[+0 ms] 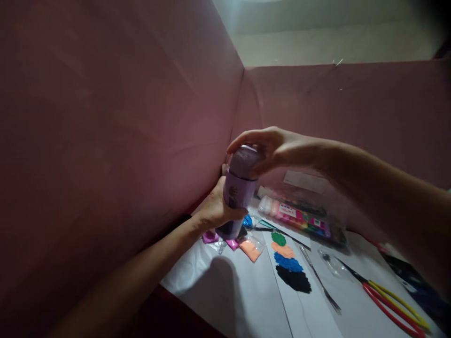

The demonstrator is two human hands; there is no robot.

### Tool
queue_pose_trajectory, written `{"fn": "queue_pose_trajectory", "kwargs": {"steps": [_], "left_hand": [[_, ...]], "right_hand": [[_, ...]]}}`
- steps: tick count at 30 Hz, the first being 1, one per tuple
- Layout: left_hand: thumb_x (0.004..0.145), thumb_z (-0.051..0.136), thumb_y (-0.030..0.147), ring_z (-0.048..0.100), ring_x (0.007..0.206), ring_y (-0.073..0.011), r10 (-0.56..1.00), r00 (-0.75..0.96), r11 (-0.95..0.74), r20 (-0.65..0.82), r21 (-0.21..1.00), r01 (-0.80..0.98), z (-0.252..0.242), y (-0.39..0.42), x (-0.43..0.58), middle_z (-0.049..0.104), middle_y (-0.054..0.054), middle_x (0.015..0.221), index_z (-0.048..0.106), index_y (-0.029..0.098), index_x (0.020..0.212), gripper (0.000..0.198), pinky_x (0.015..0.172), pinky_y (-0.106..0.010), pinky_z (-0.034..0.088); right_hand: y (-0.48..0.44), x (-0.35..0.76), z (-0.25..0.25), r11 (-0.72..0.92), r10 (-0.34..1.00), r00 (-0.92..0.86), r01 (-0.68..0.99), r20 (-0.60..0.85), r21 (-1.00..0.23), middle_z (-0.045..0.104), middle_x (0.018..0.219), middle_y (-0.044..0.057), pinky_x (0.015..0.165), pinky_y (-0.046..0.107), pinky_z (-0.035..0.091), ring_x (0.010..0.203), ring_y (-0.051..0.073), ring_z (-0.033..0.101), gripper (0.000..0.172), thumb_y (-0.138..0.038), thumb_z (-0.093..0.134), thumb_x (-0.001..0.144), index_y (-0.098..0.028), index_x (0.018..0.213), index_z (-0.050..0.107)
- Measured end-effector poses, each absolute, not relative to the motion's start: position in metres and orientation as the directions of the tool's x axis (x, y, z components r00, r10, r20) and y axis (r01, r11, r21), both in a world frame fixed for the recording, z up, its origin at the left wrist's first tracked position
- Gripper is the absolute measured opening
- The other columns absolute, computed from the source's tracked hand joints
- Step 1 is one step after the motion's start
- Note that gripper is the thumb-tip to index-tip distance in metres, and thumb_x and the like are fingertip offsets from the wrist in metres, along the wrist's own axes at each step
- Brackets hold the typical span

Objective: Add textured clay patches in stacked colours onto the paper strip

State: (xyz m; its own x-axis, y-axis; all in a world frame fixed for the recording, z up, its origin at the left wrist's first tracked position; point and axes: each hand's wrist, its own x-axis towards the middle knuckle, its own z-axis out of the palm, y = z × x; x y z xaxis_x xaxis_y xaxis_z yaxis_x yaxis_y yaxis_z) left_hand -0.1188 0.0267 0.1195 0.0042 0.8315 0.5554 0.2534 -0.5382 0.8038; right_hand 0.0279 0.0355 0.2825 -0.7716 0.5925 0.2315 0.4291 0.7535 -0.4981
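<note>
A purple bottle (243,190) is held slightly tilted above the white work surface. Around its lower body wrap the fingers of my left hand (219,206), thumb across the front. My right hand (268,148) grips the rounded lid (245,159) from above, fingers curled over it. The lid sits on the bottle, with a dark line between the two. Below and beside the bottle lie small bags of clay, an orange one (251,249) among them. A white strip (298,310) carries green, orange, blue and black patches (293,279).
Scissors with red and yellow handles (394,303) lie at the right, near a thin metal tool (321,281). Behind them rests a clear pack of coloured clay (299,218). Pink walls (141,117) stand at the left and back.
</note>
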Motion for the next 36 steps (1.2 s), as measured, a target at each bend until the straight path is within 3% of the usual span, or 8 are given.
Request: {"fn": "queue_pose_trajectory", "kwargs": {"steps": [3, 5, 8, 12, 16, 20, 26, 36], "left_hand": [[0.053, 0.07, 0.017, 0.055, 0.068, -0.0142, 0.76, 0.436, -0.529, 0.482, 0.848, -0.015, 0.12, -0.006, -0.112, 0.058, -0.001, 0.08, 0.05, 0.017, 0.096, 0.048, 0.06, -0.027, 0.048], [0.052, 0.07, 0.015, 0.054, 0.066, -0.0133, 0.662, 0.605, -0.473, 0.443, 0.873, -0.122, 0.114, -0.026, -0.103, 0.058, -0.001, 0.077, 0.049, 0.016, 0.098, 0.05, 0.059, -0.026, 0.047], [0.051, 0.071, 0.015, 0.055, 0.07, -0.0138, 0.618, 0.645, -0.476, 0.45, 0.867, -0.149, 0.102, -0.055, -0.087, 0.058, -0.001, 0.083, 0.043, 0.017, 0.111, 0.066, 0.062, -0.027, 0.048], [0.057, 0.066, 0.02, 0.056, 0.082, -0.0167, 0.592, 0.637, -0.571, 0.493, 0.815, -0.1, 0.094, -0.083, -0.074, 0.056, -0.006, 0.098, 0.034, 0.019, 0.116, 0.067, 0.073, -0.031, 0.049], [0.069, 0.062, 0.03, 0.057, 0.078, -0.0155, 0.449, 0.698, -0.663, 0.558, 0.732, -0.159, 0.103, -0.093, -0.068, 0.055, -0.006, 0.096, 0.022, 0.024, 0.122, 0.067, 0.068, -0.028, 0.051], [0.057, 0.074, 0.049, 0.059, 0.083, -0.0221, 0.274, 0.601, -0.815, 0.751, 0.513, -0.27, 0.115, -0.092, -0.059, 0.054, -0.009, 0.1, 0.037, 0.023, 0.12, 0.078, 0.07, -0.032, 0.052], [0.075, 0.062, 0.053, 0.06, 0.095, -0.0228, 0.184, 0.459, -0.914, 0.869, 0.323, -0.246, 0.124, -0.1, -0.046, 0.06, -0.011, 0.105, 0.041, 0.022, 0.127, 0.064, 0.088, -0.038, 0.048], [0.093, 0.036, 0.016, 0.064, 0.085, -0.0139, -0.081, 0.307, -0.986, 0.948, -0.031, -0.164, 0.146, -0.114, -0.032, 0.067, -0.008, 0.091, 0.047, 0.016, 0.122, 0.03, 0.087, -0.027, 0.049]], "right_hand": [[-0.014, 0.049, 0.294, 0.707, 0.597, -0.785, 0.416, 0.166, -0.572, 0.069, 0.092, -0.006, 0.065, 0.022, 0.047, 0.079, 0.01, 0.064, 0.048, -0.021, 0.069, 0.06, -0.013, 0.107, 0.064], [-0.046, 0.058, 0.299, 0.711, 0.688, -0.603, 0.449, 0.403, -0.541, 0.069, 0.094, -0.006, 0.064, 0.024, 0.045, 0.081, 0.009, 0.064, 0.036, -0.034, 0.052, 0.073, -0.011, 0.096, 0.068], [-0.077, 0.075, 0.3, 0.632, 0.718, -0.156, 0.557, 0.679, -0.54, 0.072, 0.087, -0.007, 0.055, 0.028, 0.039, 0.078, 0.009, 0.065, 0.044, -0.046, 0.037, 0.083, -0.017, 0.084, 0.071], [-0.089, 0.125, 0.273, 0.554, 0.774, 0.017, 0.466, 0.632, -0.69, 0.071, 0.1, -0.001, 0.057, 0.033, 0.041, 0.081, 0.016, 0.066, 0.039, -0.055, 0.055, 0.076, -0.028, 0.1, 0.069], [-0.096, 0.182, 0.214, 0.422, 0.877, 0.126, 0.262, 0.464, -0.868, 0.069, 0.105, 0.011, 0.059, 0.032, 0.049, 0.076, 0.022, 0.065, 0.06, -0.041, 0.084, 0.044, -0.032, 0.102, 0.068], [-0.11, 0.218, 0.158, 0.257, 0.943, 0.193, 0.095, 0.271, -0.962, 0.064, 0.114, 0.011, 0.062, 0.032, 0.054, 0.088, 0.029, 0.063, 0.066, -0.037, 0.082, 0.047, -0.03, 0.109, 0.062], [-0.123, 0.245, 0.109, 0.102, 0.964, 0.253, -0.078, 0.08, -0.992, 0.065, 0.113, 0.005, 0.068, 0.023, 0.054, 0.091, 0.024, 0.064, 0.063, -0.036, 0.079, 0.054, -0.03, 0.114, 0.058], [-0.129, 0.271, 0.062, 0.019, 0.969, 0.246, -0.113, -0.01, -0.993, 0.066, 0.104, 0.002, 0.075, 0.021, 0.053, 0.103, 0.026, 0.06, 0.062, -0.04, 0.075, 0.06, -0.035, 0.118, 0.056]]}}
